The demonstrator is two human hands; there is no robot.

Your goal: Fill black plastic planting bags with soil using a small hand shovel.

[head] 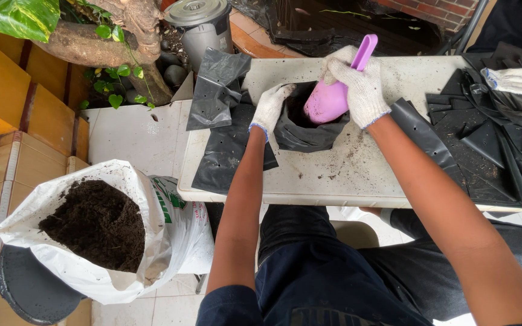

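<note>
Your right hand (357, 84), in a white knit glove, has its fingers wrapped tight around a pink plastic scoop (333, 96), gripping it where the handle meets the bowl; the handle sticks up and away from you while the bowl tips down into the mouth of a small black plastic grow bag (306, 136). Your left hand (271, 105), gloved the same way, holds the near-left rim of that bag, its fingers curled over the edge and pinching the plastic so the mouth stays open. The bag stands upright on the white tabletop (333, 175), about in the middle of it, with dark soil showing inside just beside the scoop. Loose crumbs of soil are scattered on the tabletop around and in front of the bag. Flat black bags (228, 151) lie to the left of it, touching your left wrist area, and a larger heap of black bags (496, 145) covers the right end of the tabletop, with a spare white glove (515, 81) resting on top. Down to your left, below the tabletop, an open white sack (170, 229) of dark soil (98, 223) sits on a round dark stool (28, 290).
</note>
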